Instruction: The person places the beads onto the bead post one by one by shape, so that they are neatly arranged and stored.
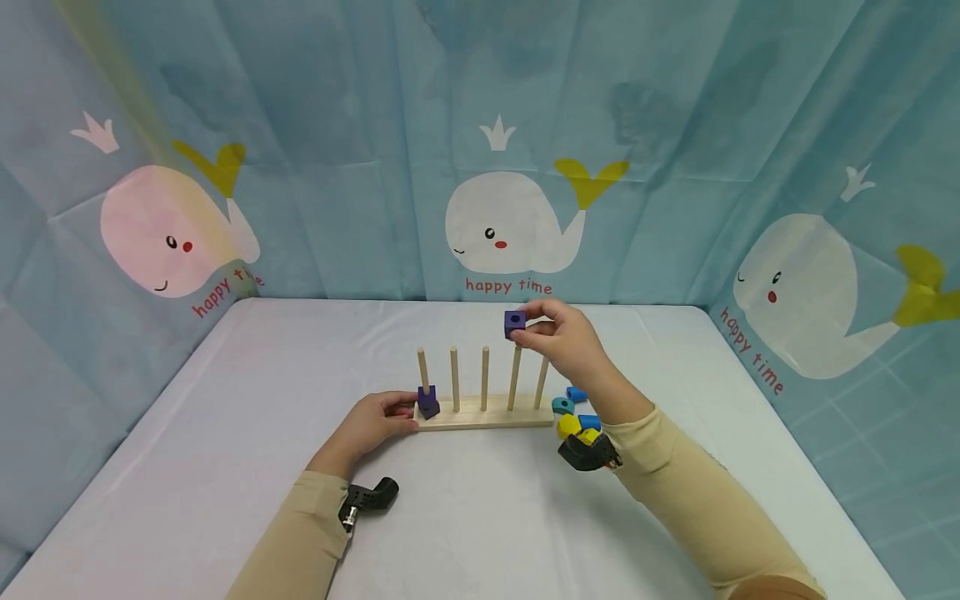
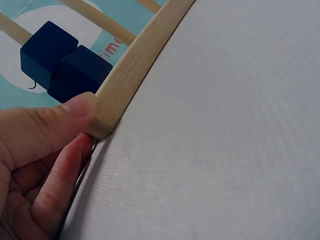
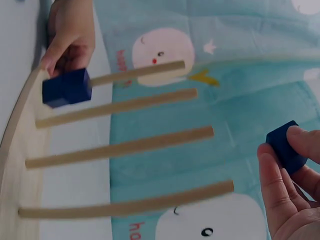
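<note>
A wooden peg stand [image 1: 487,415] with several upright pegs stands on the white table. My left hand [image 1: 375,423] grips its left end, with the thumb [image 2: 80,105] against the wood in the left wrist view. Two purple blocks [image 1: 427,402] are stacked on the leftmost peg, close to those fingers; the wrist cameras make them look dark blue. Up above the pegs on the right side, my right hand [image 1: 573,343] pinches a purple cube [image 1: 514,323] between thumb and fingers. A round hole shows in the cube's upper face, and it is apart from the pegs.
Right of the stand lie loose blocks: a teal one [image 1: 562,406], a yellow one [image 1: 568,427] and a blue one [image 1: 576,394], with others partly hidden by the right wrist camera [image 1: 588,452]. A whale-print curtain [image 1: 360,208] hangs behind the table.
</note>
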Action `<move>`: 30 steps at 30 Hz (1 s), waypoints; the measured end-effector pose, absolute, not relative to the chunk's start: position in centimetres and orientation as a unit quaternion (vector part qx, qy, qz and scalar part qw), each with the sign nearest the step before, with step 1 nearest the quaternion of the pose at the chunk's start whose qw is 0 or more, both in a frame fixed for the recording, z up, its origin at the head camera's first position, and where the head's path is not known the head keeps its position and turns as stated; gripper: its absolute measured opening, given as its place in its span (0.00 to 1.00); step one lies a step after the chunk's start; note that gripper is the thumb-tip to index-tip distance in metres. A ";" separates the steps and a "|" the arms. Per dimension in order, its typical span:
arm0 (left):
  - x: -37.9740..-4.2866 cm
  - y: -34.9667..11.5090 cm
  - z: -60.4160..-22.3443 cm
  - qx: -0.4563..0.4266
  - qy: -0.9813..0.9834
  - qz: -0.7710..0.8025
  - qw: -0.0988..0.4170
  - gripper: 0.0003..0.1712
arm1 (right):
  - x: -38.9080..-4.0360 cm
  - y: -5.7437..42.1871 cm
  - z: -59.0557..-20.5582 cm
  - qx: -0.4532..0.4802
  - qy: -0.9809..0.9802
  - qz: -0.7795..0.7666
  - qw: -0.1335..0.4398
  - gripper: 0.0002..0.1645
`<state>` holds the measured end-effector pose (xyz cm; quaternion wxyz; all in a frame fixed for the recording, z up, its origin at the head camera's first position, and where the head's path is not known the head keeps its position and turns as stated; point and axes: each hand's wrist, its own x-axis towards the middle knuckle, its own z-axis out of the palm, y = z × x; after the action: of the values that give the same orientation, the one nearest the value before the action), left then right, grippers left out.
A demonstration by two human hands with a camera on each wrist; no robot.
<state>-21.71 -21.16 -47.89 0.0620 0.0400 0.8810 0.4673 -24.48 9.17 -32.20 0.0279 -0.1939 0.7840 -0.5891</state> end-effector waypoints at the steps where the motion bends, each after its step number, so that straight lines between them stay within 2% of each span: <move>1: -21.7 -21.1 -47.9 0.040 0.881 0.467 0.062 0.31 | -24.4 8.8 -32.2 -0.196 0.782 -0.591 0.030 0.18; 9: -21.7 -21.1 -47.8 0.034 0.882 0.465 0.064 0.30 | -23.5 5.6 -32.2 -0.250 0.765 -0.594 0.018 0.15; 20: -21.6 -21.1 -47.7 0.033 0.882 0.465 0.064 0.30 | -22.2 1.3 -33.7 -0.273 0.755 -0.595 0.018 0.15; 30: -21.6 -21.1 -47.5 0.034 0.885 0.459 0.062 0.29 | -22.4 -1.1 -35.2 -0.253 0.775 -0.579 -0.012 0.15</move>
<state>-21.57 -21.09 -47.48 0.0623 0.0342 0.8854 0.4593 -22.42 -1.12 -35.19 -0.0118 -0.2528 0.7749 -0.5792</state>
